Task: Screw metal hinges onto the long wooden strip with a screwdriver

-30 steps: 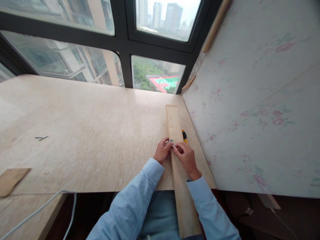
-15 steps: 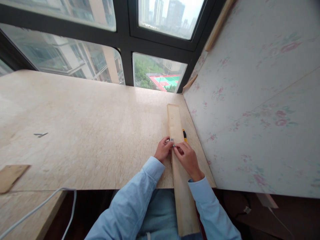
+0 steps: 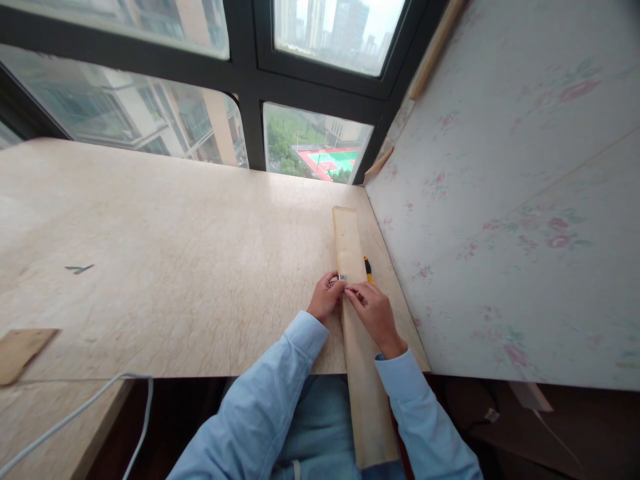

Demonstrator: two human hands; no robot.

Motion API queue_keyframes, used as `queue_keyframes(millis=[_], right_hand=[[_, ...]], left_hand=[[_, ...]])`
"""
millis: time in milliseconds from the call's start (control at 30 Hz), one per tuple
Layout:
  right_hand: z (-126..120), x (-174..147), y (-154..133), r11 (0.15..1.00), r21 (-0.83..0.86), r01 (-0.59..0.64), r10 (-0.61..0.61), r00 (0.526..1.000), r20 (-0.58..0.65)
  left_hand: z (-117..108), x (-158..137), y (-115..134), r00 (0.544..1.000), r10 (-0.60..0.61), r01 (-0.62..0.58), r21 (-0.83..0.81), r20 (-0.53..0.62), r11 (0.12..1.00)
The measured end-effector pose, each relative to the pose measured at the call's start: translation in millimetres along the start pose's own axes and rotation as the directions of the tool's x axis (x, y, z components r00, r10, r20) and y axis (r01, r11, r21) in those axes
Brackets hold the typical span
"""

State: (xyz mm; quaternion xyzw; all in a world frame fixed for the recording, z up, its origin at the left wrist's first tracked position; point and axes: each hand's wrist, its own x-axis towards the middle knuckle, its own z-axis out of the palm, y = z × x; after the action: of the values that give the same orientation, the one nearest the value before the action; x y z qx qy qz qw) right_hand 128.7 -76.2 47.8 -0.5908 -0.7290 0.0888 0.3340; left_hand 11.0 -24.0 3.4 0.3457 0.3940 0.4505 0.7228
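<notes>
A long pale wooden board [image 3: 367, 393] lies lengthwise in front of me, its near end reaching past the edge of the sill over my lap. At the board's left edge, my left hand [image 3: 325, 297] is closed on a small silver metal bracket [image 3: 342, 277], pressing it to the wood. My right hand [image 3: 373, 310] pinches its thumb and fingertips together right beside the left fingertips; what they hold is too small to make out. A yellow and black tool handle [image 3: 369, 267] shows beyond the board's right edge, the remainder hidden.
The board rests on a marble-patterned sill [image 3: 200, 267]. Small grey metal pieces [image 3: 79, 269] and a brown wooden piece [image 3: 23, 353] lie to the left. A white cable [image 3: 100, 393] hangs at the lower left. A flowered wall [image 3: 500, 233] rises close on the right; windows stand behind.
Both hands stay at the same spot on the board. My right fingertips have shifted slightly against the left thumb, and the small shiny bit between them is now mostly covered.
</notes>
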Motion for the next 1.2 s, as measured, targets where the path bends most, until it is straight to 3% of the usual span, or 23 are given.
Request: queue_keyframes(millis=[167,333,467,600,767,833,967,1067,1200], right_hand=[[-2,1,-1,0.999,0.04,-0.025,0.025,1.0,0.008],[-14,3,9,0.979,0.134,-0.156,0.167,0.983,-0.075],[-22,3,41,0.96,-0.016,-0.281,0.276,0.949,-0.151],[-19,0,69,0.927,-0.168,-0.334,0.334,0.942,-0.031],[-12,2,78,0.9,-0.046,-0.434,0.436,0.898,0.064],[-12,4,80,0.837,0.161,-0.524,0.519,0.852,0.077],[-17,2,81,0.608,0.504,-0.613,0.604,0.77,0.208],[-26,-4,77,0.536,0.569,-0.624,0.596,0.757,0.268],[-41,-9,65,0.323,0.768,-0.553,0.558,0.767,0.317]], left_hand=[[0,-1,-1,1.0,-0.007,0.007,-0.015,0.008,1.0],[1,-2,0,1.0,-0.015,0.016,-0.036,0.025,0.999],[2,-3,3,0.999,-0.027,0.028,-0.05,0.029,0.998],[4,-5,6,0.999,-0.035,0.037,-0.062,0.022,0.997],[5,-6,9,0.999,-0.041,0.042,-0.093,0.01,0.995],[5,-6,9,0.999,-0.039,0.04,-0.112,0.01,0.993],[5,-6,8,1.0,-0.03,0.031,-0.129,0.009,0.991],[4,-5,7,1.0,-0.026,0.027,-0.129,0.009,0.991],[2,-3,5,1.0,-0.017,0.019,-0.104,0.015,0.994]])
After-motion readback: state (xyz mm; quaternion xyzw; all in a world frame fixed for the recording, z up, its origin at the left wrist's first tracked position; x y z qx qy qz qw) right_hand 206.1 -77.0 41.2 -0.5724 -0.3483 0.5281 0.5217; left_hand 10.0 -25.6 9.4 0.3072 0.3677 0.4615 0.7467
